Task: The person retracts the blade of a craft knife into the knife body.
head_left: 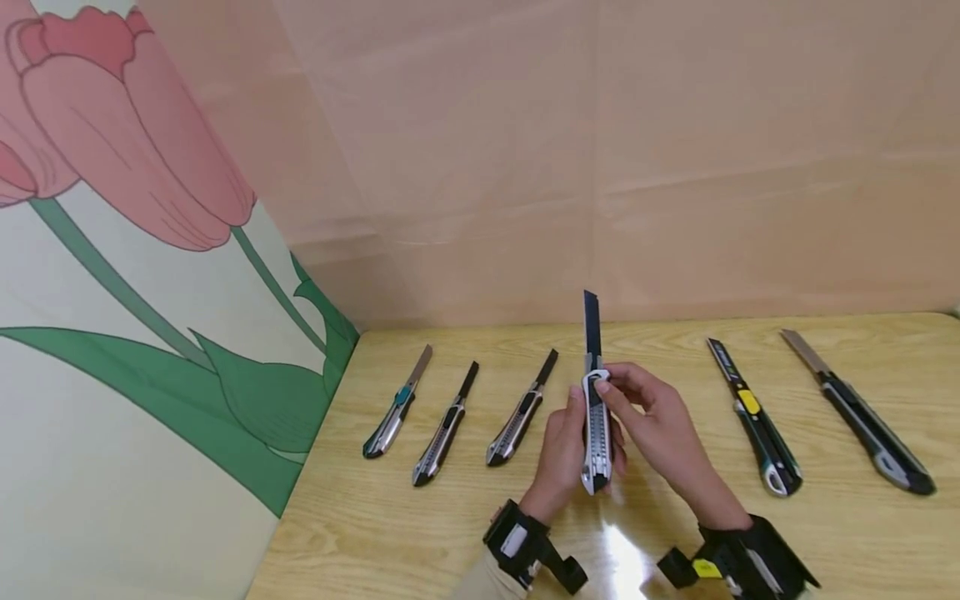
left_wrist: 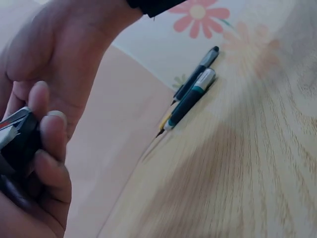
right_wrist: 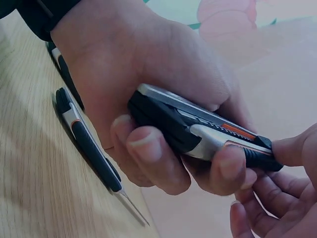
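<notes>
A silver and black snap-off utility knife (head_left: 597, 442) stands nearly upright in the middle of the head view, its dark blade (head_left: 592, 321) extended upward. My left hand (head_left: 561, 454) grips the lower handle from the left, and the right wrist view shows the fingers of this left hand (right_wrist: 163, 158) curled round the casing. From the other side my right hand (head_left: 663, 425) pinches the upper handle, thumb on the slider area. Close up, the knife (right_wrist: 198, 129) has an orange strip along its side. The blade is hidden in both wrist views.
Three utility knives lie left of my hands: one with a teal slider (head_left: 390, 412), a silver-black one (head_left: 441, 437) and another (head_left: 517, 425). On the right lie a yellow-slider knife (head_left: 757, 429) and a longer black-grey knife (head_left: 870, 417). Fabric (head_left: 480, 167) hangs behind the wooden table (head_left: 337, 517).
</notes>
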`<state>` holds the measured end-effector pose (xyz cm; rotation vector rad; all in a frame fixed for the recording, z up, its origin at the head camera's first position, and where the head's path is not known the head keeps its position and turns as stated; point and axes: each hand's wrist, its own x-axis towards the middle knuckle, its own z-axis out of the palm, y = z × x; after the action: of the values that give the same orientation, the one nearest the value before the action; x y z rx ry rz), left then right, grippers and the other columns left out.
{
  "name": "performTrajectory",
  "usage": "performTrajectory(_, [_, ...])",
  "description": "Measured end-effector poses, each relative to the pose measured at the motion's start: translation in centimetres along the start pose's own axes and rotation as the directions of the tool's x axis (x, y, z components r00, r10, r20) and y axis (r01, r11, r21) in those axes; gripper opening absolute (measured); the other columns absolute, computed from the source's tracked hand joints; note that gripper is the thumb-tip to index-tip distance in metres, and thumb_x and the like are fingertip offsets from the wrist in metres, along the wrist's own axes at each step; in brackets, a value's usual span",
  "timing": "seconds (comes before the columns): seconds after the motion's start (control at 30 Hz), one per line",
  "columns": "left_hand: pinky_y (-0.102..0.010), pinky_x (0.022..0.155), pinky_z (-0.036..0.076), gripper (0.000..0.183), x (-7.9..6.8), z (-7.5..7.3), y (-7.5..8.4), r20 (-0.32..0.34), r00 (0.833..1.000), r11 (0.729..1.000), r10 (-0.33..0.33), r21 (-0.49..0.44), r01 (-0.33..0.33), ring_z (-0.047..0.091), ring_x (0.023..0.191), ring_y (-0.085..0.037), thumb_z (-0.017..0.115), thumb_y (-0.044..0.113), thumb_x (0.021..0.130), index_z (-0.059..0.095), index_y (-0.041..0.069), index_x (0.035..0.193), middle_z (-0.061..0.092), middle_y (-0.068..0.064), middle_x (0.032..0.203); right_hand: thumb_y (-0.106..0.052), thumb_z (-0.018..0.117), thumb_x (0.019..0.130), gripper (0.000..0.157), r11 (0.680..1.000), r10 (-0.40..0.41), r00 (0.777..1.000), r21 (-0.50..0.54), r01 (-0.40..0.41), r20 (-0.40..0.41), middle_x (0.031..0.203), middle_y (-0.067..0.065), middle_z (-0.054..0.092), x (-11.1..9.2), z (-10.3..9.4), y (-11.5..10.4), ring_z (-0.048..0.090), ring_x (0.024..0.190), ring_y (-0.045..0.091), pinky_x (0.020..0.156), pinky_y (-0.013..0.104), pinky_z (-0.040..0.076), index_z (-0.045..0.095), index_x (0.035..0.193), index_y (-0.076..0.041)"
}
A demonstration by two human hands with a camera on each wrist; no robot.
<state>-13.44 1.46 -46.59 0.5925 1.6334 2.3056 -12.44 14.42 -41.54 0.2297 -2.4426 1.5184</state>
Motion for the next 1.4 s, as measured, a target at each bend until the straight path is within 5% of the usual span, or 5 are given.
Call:
performTrajectory(0.37, [-0.058,0.026,0.039,0.083,-0.2,0.7,-0.3,-0.061,0.998,0.999,0.014,0.032,-0.012,0.047,0.035,-0.038,0.015,0.053,0.106,0.055,-0.017,0.085,0.05,-0.034,0.057,-0.032,0.055,0.101,0.034,0.999,0.053,0.998,-0.008,-0.053,-0.019,0.102,0.009,0.071,-0.4,0.0,-0.3,0.064,0.09,0.024,0.082,0.043,0.048,0.065,0.119,-0.006])
performTrajectory(0.6, [-0.033,0.023,0.042,0.074,-0.4,1.6,0.8,-0.06,0.998,0.993,0.024,0.121,-0.016,0.048,0.032,-0.019,0.008,0.037,0.111,0.058,-0.01,0.081,0.051,-0.035,0.059,-0.038,0.043,0.105,0.038,0.989,0.111,0.992,0.094,-0.116,0.064,0.106,0.007,0.069,-0.6,0.1,-0.5,0.058,0.085,0.02,0.069,0.026,0.048,0.066,0.118,-0.01])
performTrajectory(0.93, [-0.024,0.021,0.037,0.076,-0.4,1.6,0.2,-0.16,0.986,0.989,0.036,0.15,-0.012,0.046,0.031,-0.01,0.016,0.044,0.109,0.058,-0.009,0.076,0.049,-0.032,0.055,-0.036,0.044,0.106,0.038,0.96,0.134,0.987,0.237,-0.151,0.085,0.105,0.009,0.067,-0.5,0.7,-0.6,0.057,0.087,0.018,0.071,0.025,0.048,0.062,0.116,-0.005])
performTrajectory(1.27, [-0.028,0.02,0.034,0.078,-0.4,1.2,-0.2,-0.116,0.99,0.992,0.083,0.109,-0.071,0.047,0.032,-0.011,0.017,0.046,0.109,0.058,-0.01,0.075,0.048,-0.032,0.054,-0.033,0.041,0.107,0.038,0.944,0.135,0.987,0.29,-0.155,0.087,0.103,0.007,0.067,-0.7,1.0,-0.8,0.057,0.088,0.017,0.072,0.025,0.048,0.06,0.118,-0.002])
performTrajectory(1.4, [-0.028,0.02,0.034,0.078,-0.5,1.4,0.2,-0.114,0.991,0.994,0.073,0.091,-0.063,0.046,0.032,-0.028,0.015,0.044,0.11,0.057,-0.014,0.077,0.047,-0.036,0.056,-0.031,0.039,0.108,0.037,0.938,0.115,0.988,0.317,-0.143,0.105,0.102,0.006,0.069,-0.7,0.9,-1.1,0.058,0.09,0.015,0.075,0.024,0.047,0.058,0.118,0.0])
